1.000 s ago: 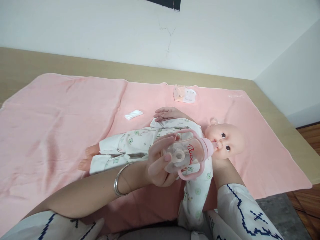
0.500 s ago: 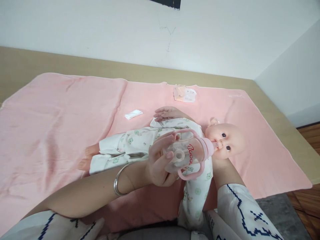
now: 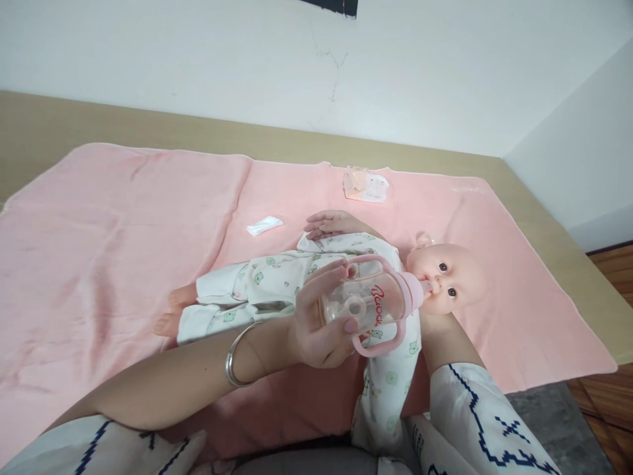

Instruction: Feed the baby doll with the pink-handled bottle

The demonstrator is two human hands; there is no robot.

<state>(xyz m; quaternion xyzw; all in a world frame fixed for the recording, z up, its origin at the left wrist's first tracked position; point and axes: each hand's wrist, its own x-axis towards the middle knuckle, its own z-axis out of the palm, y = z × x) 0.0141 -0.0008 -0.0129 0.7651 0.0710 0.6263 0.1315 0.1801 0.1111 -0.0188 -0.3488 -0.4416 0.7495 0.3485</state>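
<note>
**A:** What kind of room is this?

**B:** A plain one. A white wall [image 3: 198, 53] runs across the back, marked by a thin crack [image 3: 330, 63], with the edge of a dark frame [image 3: 332, 6] at the top. A second white wall [image 3: 578, 158] meets it at the right corner.

**A:** And the furniture?

**B:** A light wooden surface [image 3: 123, 128] spreads below the wall, mostly covered by a pink blanket [image 3: 99, 231]. At the far right, reddish-brown wooden floor [image 3: 613, 264] shows, with grey carpet [image 3: 558, 422] nearer. The light is soft and even.
</note>
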